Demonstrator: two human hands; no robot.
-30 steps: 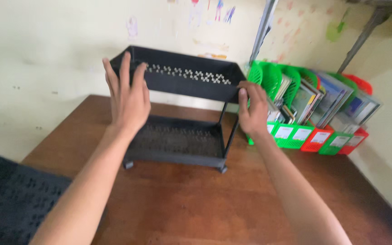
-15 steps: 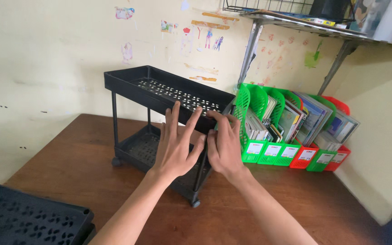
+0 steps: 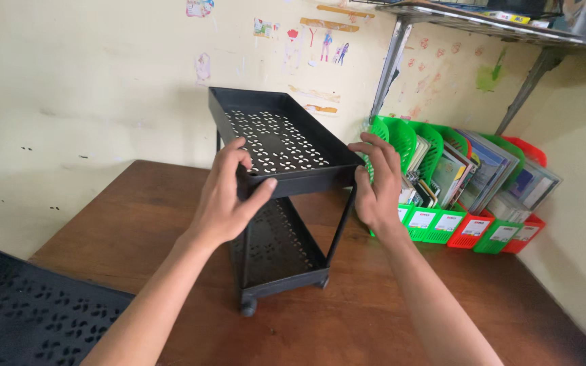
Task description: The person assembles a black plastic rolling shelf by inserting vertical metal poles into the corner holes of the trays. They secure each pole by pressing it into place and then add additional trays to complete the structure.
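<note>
A black two-tier rack stands on the brown wooden table (image 3: 137, 224), its short end turned toward me. Its perforated top tray (image 3: 272, 139) sits on thin black posts above the perforated bottom tray (image 3: 276, 244). My left hand (image 3: 228, 196) grips the near left corner of the top tray, thumb along the front rim. My right hand (image 3: 374, 186) holds the near right corner, fingers spread against the side. A small wheel (image 3: 248, 308) shows under the front left foot.
Green and red file holders (image 3: 469, 227) full of books and folders line the wall to the right. A metal shelf on brackets (image 3: 456, 17) hangs above them. Another black perforated tray (image 3: 28, 315) lies at the lower left. The marked wall is close behind.
The rack has been turned from lying across the table to pointing its short end at me. Both hands shifted from its front side to the near corners of the top tray.
</note>
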